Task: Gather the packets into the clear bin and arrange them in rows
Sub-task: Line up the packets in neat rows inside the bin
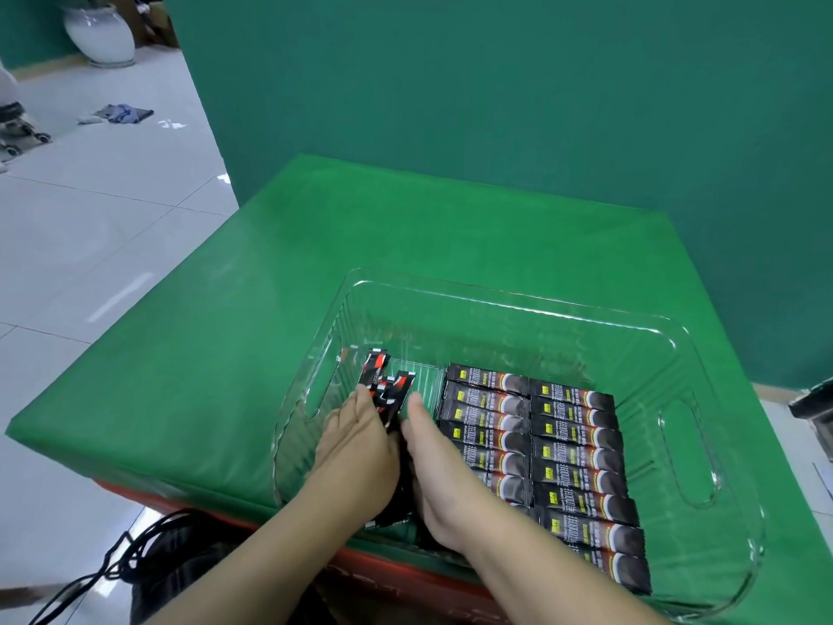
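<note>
A clear plastic bin (703, 345) sits on the green-covered table (225, 376). Inside it, dark packets (577, 448) lie flat in two neat rows on the right side. In the bin's left part, my left hand (356, 453) and my right hand (432, 462) face each other, palms inward with fingers straight, pressing a bundle of black-and-red packets (387, 390) between them. The bundle's far ends stick out past my fingertips; its near end shows below my wrists.
The bin has handle slots in its left wall (324, 390) and right wall (685, 453). A green backdrop rises behind the table. White tiled floor lies to the left, with a black cable (117, 557) near the table's front corner.
</note>
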`<state>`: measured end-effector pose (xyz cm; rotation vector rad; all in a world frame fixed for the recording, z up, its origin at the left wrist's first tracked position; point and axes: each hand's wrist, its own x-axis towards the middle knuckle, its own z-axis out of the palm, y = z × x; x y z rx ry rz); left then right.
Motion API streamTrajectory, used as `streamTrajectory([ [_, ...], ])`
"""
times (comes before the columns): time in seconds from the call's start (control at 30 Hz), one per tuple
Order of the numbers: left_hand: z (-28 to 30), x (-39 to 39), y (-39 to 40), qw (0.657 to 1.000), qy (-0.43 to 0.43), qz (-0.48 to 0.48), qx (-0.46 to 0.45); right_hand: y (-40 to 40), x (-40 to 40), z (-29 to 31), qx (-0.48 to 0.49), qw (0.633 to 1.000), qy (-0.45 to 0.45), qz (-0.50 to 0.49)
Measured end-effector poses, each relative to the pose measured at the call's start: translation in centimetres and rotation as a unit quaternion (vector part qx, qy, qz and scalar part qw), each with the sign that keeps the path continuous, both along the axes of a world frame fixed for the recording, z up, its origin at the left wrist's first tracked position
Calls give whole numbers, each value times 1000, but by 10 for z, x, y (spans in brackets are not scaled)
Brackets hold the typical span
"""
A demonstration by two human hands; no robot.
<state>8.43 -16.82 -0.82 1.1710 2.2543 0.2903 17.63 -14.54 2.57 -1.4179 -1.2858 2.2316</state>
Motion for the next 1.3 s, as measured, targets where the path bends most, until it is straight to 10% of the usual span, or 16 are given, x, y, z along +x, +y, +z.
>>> streamTrajectory([
  [1.3, -10, 6, 18, 990, 116, -48, -68, 35, -15, 13, -35, 997, -37, -63],
])
